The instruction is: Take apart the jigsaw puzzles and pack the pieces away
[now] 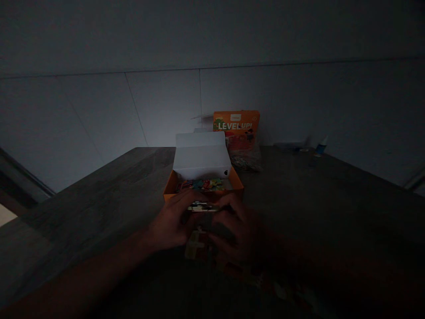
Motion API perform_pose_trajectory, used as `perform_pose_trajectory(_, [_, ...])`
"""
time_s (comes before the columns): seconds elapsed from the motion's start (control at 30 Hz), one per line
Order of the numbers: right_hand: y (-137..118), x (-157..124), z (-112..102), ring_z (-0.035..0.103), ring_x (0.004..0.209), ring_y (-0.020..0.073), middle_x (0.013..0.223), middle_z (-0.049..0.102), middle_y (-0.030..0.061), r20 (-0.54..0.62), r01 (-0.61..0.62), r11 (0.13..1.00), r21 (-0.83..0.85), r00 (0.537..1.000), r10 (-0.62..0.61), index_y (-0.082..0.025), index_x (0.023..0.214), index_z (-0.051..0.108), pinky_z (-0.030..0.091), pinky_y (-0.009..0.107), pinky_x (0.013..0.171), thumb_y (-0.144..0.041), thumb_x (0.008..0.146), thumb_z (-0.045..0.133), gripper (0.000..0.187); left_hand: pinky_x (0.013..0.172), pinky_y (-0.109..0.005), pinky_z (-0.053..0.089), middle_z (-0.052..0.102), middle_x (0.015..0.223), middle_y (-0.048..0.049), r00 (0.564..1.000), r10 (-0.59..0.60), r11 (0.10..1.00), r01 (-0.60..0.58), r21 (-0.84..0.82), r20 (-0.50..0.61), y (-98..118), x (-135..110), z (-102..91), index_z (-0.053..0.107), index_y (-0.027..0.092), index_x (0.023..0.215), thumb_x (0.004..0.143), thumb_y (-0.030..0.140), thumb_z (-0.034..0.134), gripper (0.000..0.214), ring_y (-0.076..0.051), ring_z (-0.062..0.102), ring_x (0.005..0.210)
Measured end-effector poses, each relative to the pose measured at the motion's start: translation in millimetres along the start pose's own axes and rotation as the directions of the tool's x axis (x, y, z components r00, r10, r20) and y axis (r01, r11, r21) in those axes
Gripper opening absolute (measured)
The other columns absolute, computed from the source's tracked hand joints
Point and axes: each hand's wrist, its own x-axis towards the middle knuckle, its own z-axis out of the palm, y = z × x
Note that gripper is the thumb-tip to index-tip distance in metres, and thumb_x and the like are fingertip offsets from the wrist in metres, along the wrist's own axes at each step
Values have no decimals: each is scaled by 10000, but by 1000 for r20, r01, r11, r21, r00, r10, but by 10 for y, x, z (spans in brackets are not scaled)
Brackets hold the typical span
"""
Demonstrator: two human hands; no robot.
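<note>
In dim light, my left hand is closed round one side of a small stack of jigsaw puzzle pieces, whose pale cut edges face me. My right hand grips the other side, fingers bent; its underside is in deep shadow. Just beyond both hands stands an orange box with its white-lined lid folded back. Colourful puzzle pieces lie loose inside it. Below my hands, several flat pieces with a red and cream print rest on the table, partly hidden by my right hand.
Behind the open box, an orange "LEVEL UP!" box stands upright near the wall. A clear plastic bag of pieces leans before it. A small blue bottle with a white tip stands at the back right of the dark grey table.
</note>
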Motion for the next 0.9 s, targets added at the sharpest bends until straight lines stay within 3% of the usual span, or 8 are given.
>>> perform_pose_trajectory(0.07, [-30, 4, -9, 531, 906, 229, 1003, 504, 124, 18, -16, 1000, -8, 1000, 17, -142, 968, 583, 487, 335, 705, -327, 875, 605, 208, 805, -329, 533, 677, 1050, -79, 993, 6, 997, 3, 76, -116, -24, -12, -26, 576, 180, 1131, 874, 177, 596, 258, -213, 651, 946])
perform_pose_trajectory(0.13, [-48, 15, 0, 529, 937, 244, 1029, 535, 133, 135, -35, 999, 22, 990, 32, -143, 1035, 621, 489, 365, 749, -433, 888, 599, 325, 754, -310, 537, 679, 1031, -77, 984, -49, 993, 66, 94, -172, -56, -11, -43, 571, 178, 1146, 886, 212, 604, 264, -201, 655, 892])
perform_pose_trajectory(0.2, [-44, 32, 23, 524, 1011, 263, 1094, 569, 134, 276, -83, 994, 76, 959, 59, -168, 1098, 643, 479, 408, 840, -563, 862, 601, 462, 725, -297, 541, 682, 1037, -75, 987, -94, 993, 102, 53, -132, -100, -2, -44, 564, 179, 1176, 895, 231, 598, 288, -188, 659, 860])
perform_pose_trajectory(0.3, [-6, 58, 70, 510, 1107, 277, 1164, 609, 111, 371, -209, 969, 131, 917, 147, -181, 1106, 663, 414, 451, 979, -616, 778, 675, 545, 819, -330, 542, 670, 1117, -93, 999, -33, 999, 33, 6, -12, -160, 9, -18, 551, 177, 1225, 905, 211, 564, 322, -210, 653, 978])
perform_pose_trajectory(0.47, [46, 79, 128, 543, 1076, 264, 1117, 657, 92, 362, -312, 937, 156, 901, 239, -180, 1037, 688, 425, 425, 955, -433, 769, 740, 372, 875, -387, 530, 676, 1087, -109, 999, 5, 998, -9, 65, 54, -164, 27, -3, 579, 158, 1203, 892, 183, 538, 315, -242, 642, 1020])
perform_pose_trajectory(0.63, [26, 83, 119, 541, 1098, 247, 1143, 660, 87, 347, -312, 933, 178, 908, 237, -177, 1086, 663, 426, 392, 963, -347, 812, 706, 325, 851, -381, 541, 649, 1145, -116, 997, 5, 991, -16, 134, 82, -152, 36, -67, 497, 176, 1347, 872, 171, 525, 476, -232, 636, 989])
perform_pose_trajectory(0.77, [-3, 97, 70, 485, 1213, 231, 1323, 597, 62, 401, -198, 965, 172, 909, 115, -217, 1256, 607, 349, 410, 1047, -292, 918, 589, 347, 746, -330, 550, 632, 1085, -107, 991, 127, 975, -120, 185, -30, -151, 26, -130, 498, 182, 1341, 872, 151, 523, 470, -198, 626, 884])
perform_pose_trajectory(0.9, [-8, 118, 54, 535, 1104, 205, 1194, 665, 38, 432, -196, 962, 192, 897, 96, -215, 1193, 647, 365, 392, 1012, -263, 927, 587, 277, 755, -323, 536, 610, 1080, -105, 981, 173, 969, -153, 194, -92, -118, 37, -161, 515, 164, 1269, 865, 109, 522, 407, -195, 606, 908])
